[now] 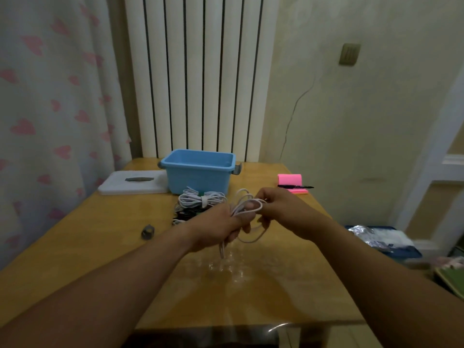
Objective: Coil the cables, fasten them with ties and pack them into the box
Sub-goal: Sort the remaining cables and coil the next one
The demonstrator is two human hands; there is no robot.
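Above the middle of the yellow wooden table, the person's left hand is closed in a fist around several loops of a loose white cable, with the thumb lying over the strands. The right hand, touching the left, has its fingers curled and pinches the top of the same loops. One loop sags below both hands, and a short doubled length hangs from under the left fist, ending just over the tabletop.

Behind the hands, on the table, lies a tied white coil of cable, bound at its middle by a pale band. It sits just in front of the open blue plastic box, whose floor cannot be seen from this angle. A bundle of black cable lies against the near side of the tied white coil, partly hidden by the left hand.

A flat white lid with a grey handle lies just left of the box. A small grey loop stands alone on the table, left of the left wrist. To the right of the box, a black pen rests across a pink notepad.
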